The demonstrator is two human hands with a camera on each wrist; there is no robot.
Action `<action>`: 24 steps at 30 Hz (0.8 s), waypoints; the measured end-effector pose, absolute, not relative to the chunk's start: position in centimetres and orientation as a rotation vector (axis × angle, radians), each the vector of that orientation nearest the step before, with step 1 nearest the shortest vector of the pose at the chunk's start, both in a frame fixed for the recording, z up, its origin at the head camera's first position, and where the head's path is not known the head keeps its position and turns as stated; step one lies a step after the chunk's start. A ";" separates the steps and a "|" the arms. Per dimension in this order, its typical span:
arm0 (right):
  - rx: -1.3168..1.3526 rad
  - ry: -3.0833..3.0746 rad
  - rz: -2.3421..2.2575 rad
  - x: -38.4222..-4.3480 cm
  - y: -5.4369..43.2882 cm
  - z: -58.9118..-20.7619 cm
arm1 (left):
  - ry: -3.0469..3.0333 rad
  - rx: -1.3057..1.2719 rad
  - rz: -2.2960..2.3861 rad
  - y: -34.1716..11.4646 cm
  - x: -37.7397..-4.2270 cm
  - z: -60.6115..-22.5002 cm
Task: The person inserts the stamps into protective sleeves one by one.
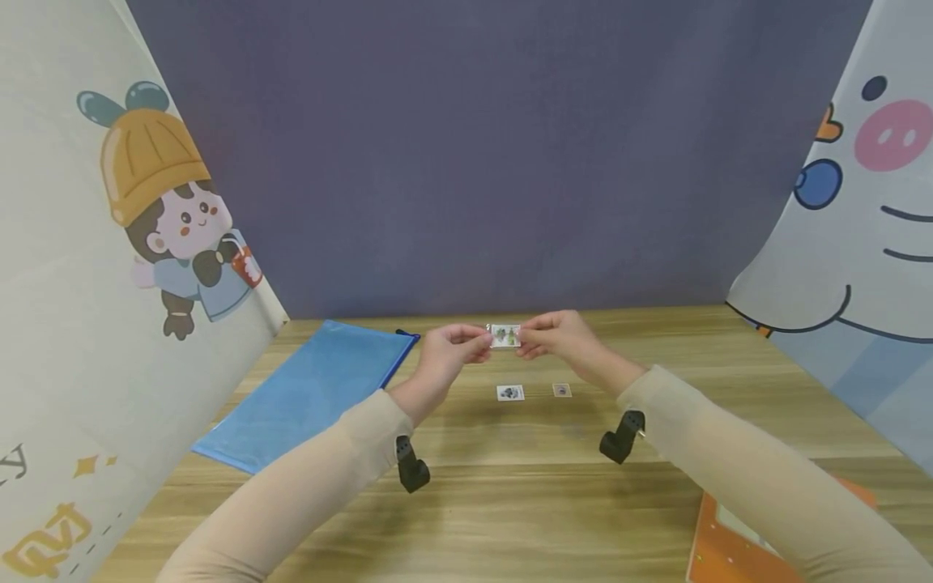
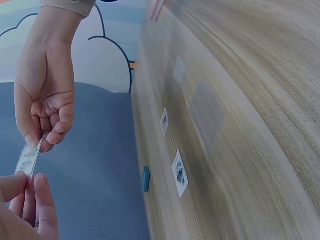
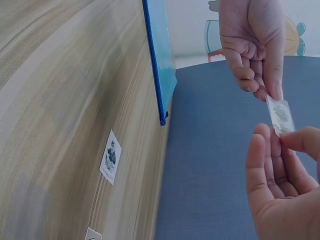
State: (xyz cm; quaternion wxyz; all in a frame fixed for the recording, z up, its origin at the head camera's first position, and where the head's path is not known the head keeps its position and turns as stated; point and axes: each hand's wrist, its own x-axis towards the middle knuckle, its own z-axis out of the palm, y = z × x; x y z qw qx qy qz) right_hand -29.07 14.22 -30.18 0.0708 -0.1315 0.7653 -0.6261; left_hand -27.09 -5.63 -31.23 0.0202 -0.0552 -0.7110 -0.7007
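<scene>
Both hands hold up a small printed card in a clear plastic sleeve, raised above the table. My left hand pinches its left end between thumb and fingers. At the other end, the thumb and fingertips of my right hand pinch it. Grey and green printed figures show through the plastic. Below on the wood lie a white card with a dark figure and, to its right, a smaller square card. In the right wrist view, the figure card lies flat on the wood.
A blue zip pouch lies on the left of the wooden table. Under the right sleeve shows an orange sheet. A small teal block sits near the table's far edge. Behind stands a dark blue-grey panel.
</scene>
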 end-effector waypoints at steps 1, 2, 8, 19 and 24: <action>-0.387 2.305 -1.881 -29.1 14.2 -30.2 | -2.208 -0.173 -2.162 -5.6 -27.1 -31.2; -0.374 2.306 -1.881 -29.1 14.1 -30.2 | -2.209 -0.170 -2.158 -5.6 -27.1 -31.2; -0.361 2.314 -1.876 -29.0 14.0 -30.1 | -2.228 -0.154 -2.128 -5.7 -27.1 -31.3; -0.344 2.313 -1.865 -29.1 13.9 -30.3 | -2.246 -0.135 -2.117 -5.7 -26.9 -31.2; -0.350 2.326 -1.832 -29.0 14.0 -30.2 | -2.258 -0.147 -2.094 -5.8 -27.0 -31.3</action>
